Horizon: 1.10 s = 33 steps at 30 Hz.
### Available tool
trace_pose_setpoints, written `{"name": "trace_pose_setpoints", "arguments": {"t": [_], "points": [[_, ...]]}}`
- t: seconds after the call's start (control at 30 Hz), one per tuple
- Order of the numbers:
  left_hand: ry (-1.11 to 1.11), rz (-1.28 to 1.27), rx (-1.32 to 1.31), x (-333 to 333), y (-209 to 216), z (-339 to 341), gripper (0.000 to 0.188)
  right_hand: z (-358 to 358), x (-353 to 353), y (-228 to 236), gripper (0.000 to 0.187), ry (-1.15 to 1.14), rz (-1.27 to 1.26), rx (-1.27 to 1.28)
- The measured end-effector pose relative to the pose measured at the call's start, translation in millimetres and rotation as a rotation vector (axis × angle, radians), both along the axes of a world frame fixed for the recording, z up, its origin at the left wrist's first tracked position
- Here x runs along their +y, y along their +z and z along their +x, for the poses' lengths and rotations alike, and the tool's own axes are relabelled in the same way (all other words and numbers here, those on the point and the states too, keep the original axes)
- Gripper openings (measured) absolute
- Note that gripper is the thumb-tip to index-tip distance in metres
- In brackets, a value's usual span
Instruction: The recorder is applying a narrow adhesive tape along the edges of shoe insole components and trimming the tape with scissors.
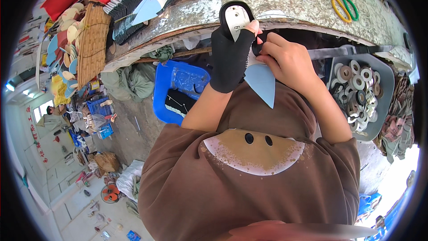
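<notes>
A seated worker in a brown shirt holds a shoe sole (256, 69) at the edge of a worn table (285, 4). The gloved left hand (229, 58) wraps closed around the sole's black-rimmed heel end, thumb pressed on top, while the bare right hand (287, 60) curls its fingers against the sole's middle. The pale blue toe points down toward the worker's chest. Yellow-and-green scissors (344, 3) lie on the table, a grey tray (383, 80) of tape rolls sits at right, and a blue crate (178, 87) stands below.
</notes>
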<state>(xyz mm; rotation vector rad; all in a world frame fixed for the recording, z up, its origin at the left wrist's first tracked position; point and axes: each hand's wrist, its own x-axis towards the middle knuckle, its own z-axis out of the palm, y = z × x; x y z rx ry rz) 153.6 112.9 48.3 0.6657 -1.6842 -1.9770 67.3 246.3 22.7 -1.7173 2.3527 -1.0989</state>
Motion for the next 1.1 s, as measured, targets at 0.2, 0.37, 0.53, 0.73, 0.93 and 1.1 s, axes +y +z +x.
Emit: {"name": "trace_pose_setpoints", "arguments": {"t": [0.2,0.37,0.53,0.73,0.93,1.1], "points": [[-0.495,-0.526,0.110,-18.6,9.6,-0.9,0.022,-6.1,7.7,3.1,0.012,-0.179,-0.155,-0.022],[-0.370,-0.658,0.235,-22.5,-20.6,20.2,0.018,-15.2,16.4,2.2,0.014,-0.066,-0.224,-0.606],[-0.091,-0.633,0.369,-13.4,-10.6,33.4,0.019,8.6,18.3,13.7,0.023,-0.006,-0.303,-1.051],[0.105,-0.572,0.279,-2.8,-14.4,13.9,0.016,13.6,6.6,7.5,0.014,-0.179,-0.373,-0.420],[-0.126,-0.873,0.175,-2.7,-24.1,2.0,0.029,-13.2,15.1,-1.1,0.015,-0.117,-0.184,-0.535],[-0.689,-0.013,0.153,-14.6,-25.8,-24.1,0.039,-15.5,24.0,-21.0,0.018,-0.089,-0.362,-0.819]]}}
